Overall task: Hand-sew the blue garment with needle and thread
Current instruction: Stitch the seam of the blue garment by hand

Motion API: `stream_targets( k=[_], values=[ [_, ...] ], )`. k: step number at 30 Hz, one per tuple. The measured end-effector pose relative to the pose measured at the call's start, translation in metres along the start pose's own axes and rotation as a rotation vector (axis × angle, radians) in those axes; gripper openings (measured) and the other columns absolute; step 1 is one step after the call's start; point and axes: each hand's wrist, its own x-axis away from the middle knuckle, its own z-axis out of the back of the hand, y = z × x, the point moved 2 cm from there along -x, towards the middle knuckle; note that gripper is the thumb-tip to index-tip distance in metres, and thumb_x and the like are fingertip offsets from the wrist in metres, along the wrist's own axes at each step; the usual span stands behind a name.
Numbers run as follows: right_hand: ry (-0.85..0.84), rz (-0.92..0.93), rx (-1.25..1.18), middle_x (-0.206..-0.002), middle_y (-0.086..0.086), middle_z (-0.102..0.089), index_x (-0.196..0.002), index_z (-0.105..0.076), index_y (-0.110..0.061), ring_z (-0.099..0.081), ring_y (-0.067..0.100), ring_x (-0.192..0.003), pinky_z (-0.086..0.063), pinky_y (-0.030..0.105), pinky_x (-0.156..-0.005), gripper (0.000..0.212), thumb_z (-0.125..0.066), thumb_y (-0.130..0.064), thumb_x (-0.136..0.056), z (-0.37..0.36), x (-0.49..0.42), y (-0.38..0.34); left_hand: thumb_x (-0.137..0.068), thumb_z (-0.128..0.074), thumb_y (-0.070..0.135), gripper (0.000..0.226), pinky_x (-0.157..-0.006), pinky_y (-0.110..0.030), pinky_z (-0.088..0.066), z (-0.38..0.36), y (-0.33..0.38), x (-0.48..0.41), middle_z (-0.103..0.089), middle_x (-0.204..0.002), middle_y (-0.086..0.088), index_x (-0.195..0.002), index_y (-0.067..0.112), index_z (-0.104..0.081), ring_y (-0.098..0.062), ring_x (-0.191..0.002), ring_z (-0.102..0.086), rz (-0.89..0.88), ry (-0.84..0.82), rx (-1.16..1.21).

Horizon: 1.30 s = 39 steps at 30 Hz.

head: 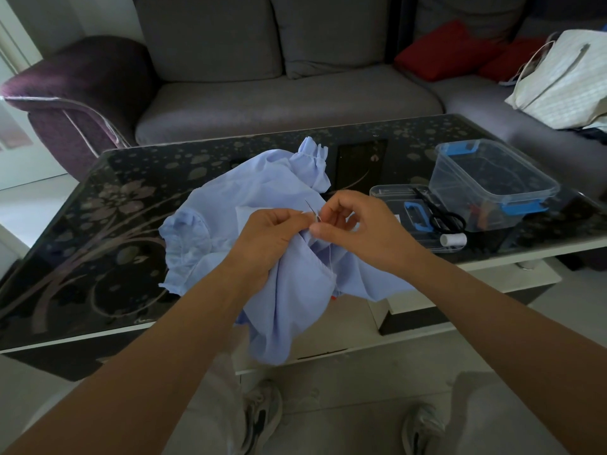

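blue garment (226,205) bunched on glass table (98,231), near edge hanging off toward the knees. left hand (272,231) curled tight, pinching a fold at the seam. needle (311,209) sticking up from that fold, between the hands. right hand (358,224) closed in a thumb-finger pinch low on the needle; thread too fine to trace. reads as mid-stitch. next: pull needle clear, draw slack through, keep fold taut. scissors (440,218), spool (454,240) far right by clear box (492,178), untouched.
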Motion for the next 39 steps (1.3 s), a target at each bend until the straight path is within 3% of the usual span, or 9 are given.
stream_targets(
  k=[5,11,13,16,20,25,29,35,39],
  values=[
    [-0.004,0.011,0.057,-0.089,0.000,-0.069,-0.094,-0.071,-0.009,-0.062,0.006,-0.082,-0.048,0.011,-0.078,0.013,-0.063,-0.018,-0.093,0.008,-0.005,0.003,-0.095,-0.059,0.032,0.027,-0.099,-0.045,-0.051,0.004,0.000,-0.001,-0.071,-0.100,-0.015,-0.089,0.009,-0.072,-0.031,-0.101,-0.065,-0.004,0.042,0.000],
    [-0.118,-0.195,-0.308,-0.078,0.002,-0.065,-0.082,-0.064,-0.010,-0.063,0.009,-0.076,-0.052,0.018,-0.077,0.020,-0.050,-0.008,-0.098,0.013,-0.003,-0.003,-0.093,-0.062,0.034,0.025,-0.097,-0.044,-0.051,0.007,-0.002,-0.005,-0.067,-0.092,-0.014,-0.071,0.022,-0.065,-0.032,-0.094,-0.062,-0.029,0.051,0.018],
    [-0.159,-0.279,-0.520,-0.070,0.005,-0.062,-0.080,-0.062,-0.009,-0.058,0.017,-0.068,-0.053,0.021,-0.067,0.023,-0.048,-0.009,-0.098,0.015,-0.001,-0.005,-0.094,-0.060,0.032,0.028,-0.093,-0.040,-0.052,0.007,-0.001,-0.005,-0.067,-0.087,-0.009,-0.068,0.024,-0.066,-0.028,-0.091,-0.062,-0.039,0.049,0.032],
    [-0.207,-0.390,-0.703,-0.051,-0.002,-0.037,-0.074,-0.053,-0.012,-0.028,0.009,-0.046,-0.029,0.017,-0.041,0.023,-0.049,-0.012,-0.097,0.017,-0.001,-0.006,-0.094,-0.059,0.033,0.023,-0.093,-0.038,-0.052,0.006,0.000,-0.002,-0.067,-0.092,-0.009,-0.078,0.018,-0.065,-0.027,-0.095,-0.063,-0.035,0.023,-0.007],
    [-0.150,-0.465,-0.697,-0.047,-0.006,-0.029,-0.075,-0.049,-0.015,-0.022,0.007,-0.043,-0.025,0.016,-0.038,0.022,-0.052,-0.014,-0.097,0.020,-0.006,-0.004,-0.095,-0.058,0.026,0.035,-0.072,-0.021,-0.047,0.002,0.005,0.002,-0.057,-0.068,-0.001,-0.061,0.016,-0.053,-0.014,-0.074,-0.055,-0.077,-0.028,-0.106],
    [-0.142,-0.388,-0.500,-0.049,-0.005,-0.034,-0.092,-0.064,-0.007,-0.026,0.007,-0.044,-0.026,0.017,-0.040,0.015,-0.054,-0.016,-0.098,0.017,-0.007,-0.011,-0.094,-0.061,0.017,0.037,-0.055,-0.007,-0.040,-0.003,0.006,0.005,-0.056,-0.054,0.007,-0.057,0.017,-0.058,-0.002,-0.057,-0.052,-0.068,-0.075,-0.198],
    [-0.219,-0.256,-0.305,-0.045,-0.012,-0.046,-0.088,-0.065,-0.011,-0.027,0.007,-0.043,-0.026,0.018,-0.043,0.012,-0.056,-0.012,-0.096,0.016,-0.004,-0.027,-0.093,-0.061,0.023,0.037,-0.065,-0.022,-0.041,-0.003,0.007,0.004,-0.057,-0.078,-0.029,-0.080,-0.011,-0.064,-0.023,-0.073,-0.051,-0.025,-0.043,-0.163],
    [-0.221,-0.385,-0.199,-0.050,-0.003,-0.032,-0.081,-0.061,-0.007,-0.025,0.008,-0.044,-0.022,0.022,-0.045,0.013,-0.054,-0.009,-0.093,0.028,-0.001,-0.013,-0.093,-0.060,0.036,0.030,-0.102,-0.042,-0.048,0.004,-0.001,-0.005,-0.065,-0.110,-0.013,-0.104,0.008,-0.065,-0.026,-0.105,-0.061,0.050,0.039,-0.102],
    [-0.101,-0.557,-0.329,-0.050,-0.002,-0.030,-0.070,-0.054,-0.012,-0.022,0.010,-0.045,-0.021,0.023,-0.044,0.023,-0.054,-0.009,-0.092,0.031,-0.005,-0.004,-0.095,-0.058,0.026,0.029,-0.080,-0.028,-0.049,0.001,0.002,-0.003,-0.060,-0.078,-0.003,-0.067,0.018,-0.055,-0.016,-0.082,-0.057,0.010,0.007,-0.129]
  ],
)
